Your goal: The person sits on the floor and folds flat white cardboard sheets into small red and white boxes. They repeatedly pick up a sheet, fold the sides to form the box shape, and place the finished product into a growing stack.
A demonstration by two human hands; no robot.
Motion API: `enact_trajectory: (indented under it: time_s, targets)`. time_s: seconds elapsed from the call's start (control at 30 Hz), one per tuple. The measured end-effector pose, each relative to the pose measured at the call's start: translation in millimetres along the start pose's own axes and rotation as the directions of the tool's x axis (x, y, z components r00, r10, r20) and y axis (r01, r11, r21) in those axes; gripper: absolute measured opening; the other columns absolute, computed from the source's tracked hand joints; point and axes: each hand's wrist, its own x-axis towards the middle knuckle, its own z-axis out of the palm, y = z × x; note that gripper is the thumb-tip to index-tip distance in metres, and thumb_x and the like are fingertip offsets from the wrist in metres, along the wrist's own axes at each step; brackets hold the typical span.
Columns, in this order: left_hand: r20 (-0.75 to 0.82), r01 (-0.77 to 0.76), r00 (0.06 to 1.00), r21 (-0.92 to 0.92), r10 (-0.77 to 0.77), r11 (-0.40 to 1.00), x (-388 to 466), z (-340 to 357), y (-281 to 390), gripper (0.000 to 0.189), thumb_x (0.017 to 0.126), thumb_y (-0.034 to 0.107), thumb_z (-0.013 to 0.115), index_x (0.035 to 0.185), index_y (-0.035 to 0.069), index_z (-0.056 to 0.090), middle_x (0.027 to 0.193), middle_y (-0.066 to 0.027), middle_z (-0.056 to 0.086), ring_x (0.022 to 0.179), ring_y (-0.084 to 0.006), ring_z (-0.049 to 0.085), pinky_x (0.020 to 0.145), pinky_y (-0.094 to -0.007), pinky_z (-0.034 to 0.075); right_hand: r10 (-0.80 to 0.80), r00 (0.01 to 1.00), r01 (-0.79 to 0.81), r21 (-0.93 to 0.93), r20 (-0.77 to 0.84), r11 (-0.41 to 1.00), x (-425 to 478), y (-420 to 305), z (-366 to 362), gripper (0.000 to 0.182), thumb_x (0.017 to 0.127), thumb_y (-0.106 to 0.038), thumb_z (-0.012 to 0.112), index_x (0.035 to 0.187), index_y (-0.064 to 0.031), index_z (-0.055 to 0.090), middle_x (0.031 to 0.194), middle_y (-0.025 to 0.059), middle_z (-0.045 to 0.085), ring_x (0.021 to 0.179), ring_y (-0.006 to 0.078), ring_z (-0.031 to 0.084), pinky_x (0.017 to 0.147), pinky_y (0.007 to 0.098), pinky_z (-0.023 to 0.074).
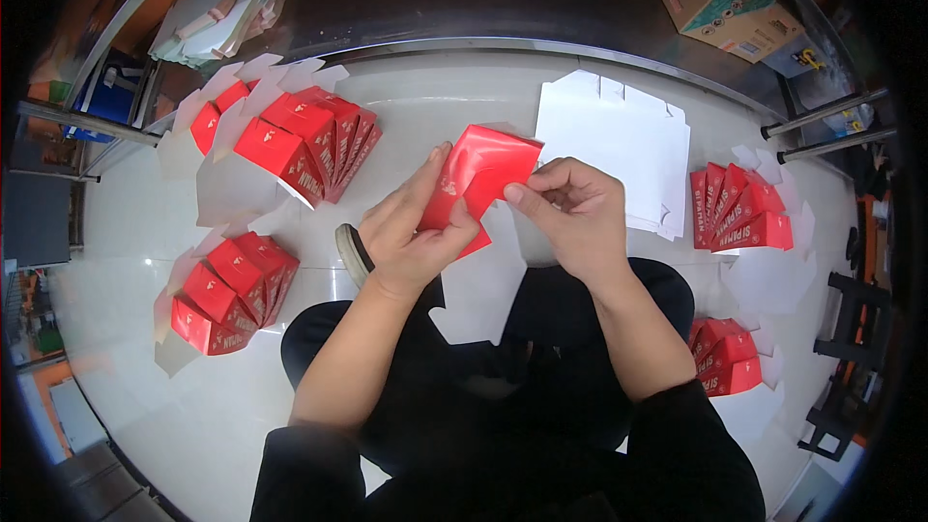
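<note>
A red cardboard food box, partly folded, is held up in front of me over my lap. My left hand grips its left side, thumb on the near red panel and fingers along the far edge. At the right corner, my right hand pinches the card between thumb and forefinger. A long white flap of the box hangs down towards my knees. Just beyond my right hand, a stack of flat box blanks lies white side up on the floor.
Nested red boxes stand in groups on the tiled floor: at far left, near left, right and near right. A metal shelf runs across the back, bearing flat card stacks and a carton.
</note>
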Motion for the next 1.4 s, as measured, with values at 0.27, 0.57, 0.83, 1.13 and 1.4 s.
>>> enact_trajectory:
  time_s: [0.27,0.57,0.83,1.13,1.4]
  targets:
    - [-0.031,0.026,0.999,-0.035,-0.027,0.999,-3,9,8,0.057,0.067,-0.001,0.076,0.122,-0.006,0.065,0.107,-0.0206,0.074,0.091,-0.0308,0.075,0.08,-0.0345,0.06,0.068,0.998,-0.06,0.289,-0.017,0.955,-7,14,25,0.014,0.084,-0.005,0.079,0.087,-0.0007,0.066,0.087,0.0061,0.069,0.072,0.0088,0.061,0.065,0.0246,0.0502]
    - [0.258,0.277,0.941,-0.211,-0.22,0.937,13,1,10,0.075,0.074,-0.004,0.074,0.144,0.002,0.048,0.142,-0.0186,0.055,0.116,-0.0269,0.065,0.084,-0.034,0.061,-0.197,0.971,0.213,-0.119,0.134,0.97,0,-1,9,0.013,0.084,-0.005,0.075,0.096,-0.0026,0.07,0.092,0.008,0.066,0.078,0.017,0.062,0.071,0.0294,0.0492]
    - [0.227,0.612,0.771,-0.522,-0.595,0.594,5,4,-10,0.069,0.078,-0.006,0.07,0.143,0.003,0.048,0.137,-0.0145,0.054,0.116,-0.0269,0.063,0.089,-0.0352,0.058,-0.28,0.947,0.323,-0.496,0.161,0.806,3,1,10,0.019,0.08,-0.012,0.077,0.095,-0.0044,0.068,0.093,0.0129,0.063,0.097,0.0335,0.06,0.085,0.0435,0.0475]
    - [0.181,0.66,0.451,-0.728,-0.874,0.189,8,9,-29,0.058,0.082,-0.009,0.065,0.135,0.002,0.044,0.125,-0.0116,0.057,0.106,-0.0243,0.065,0.086,-0.0453,0.062,-0.322,0.81,0.587,-0.656,0.49,0.475,-4,-1,11,0.004,0.075,-0.006,0.068,0.078,-0.008,0.067,0.088,0.0043,0.058,0.09,0.0243,0.055,0.078,0.0377,0.0425]
    - [0.236,0.727,0.404,-0.669,-0.884,0.154,3,12,-28,0.063,0.081,-0.007,0.07,0.135,0.003,0.039,0.123,-0.0128,0.055,0.103,-0.0264,0.066,0.084,-0.0462,0.062,-0.256,0.773,0.631,-0.666,0.58,0.397,-8,-3,5,0.008,0.078,-0.012,0.064,0.083,-0.0118,0.069,0.09,0.0036,0.057,0.094,0.023,0.054,0.081,0.0385,0.041]
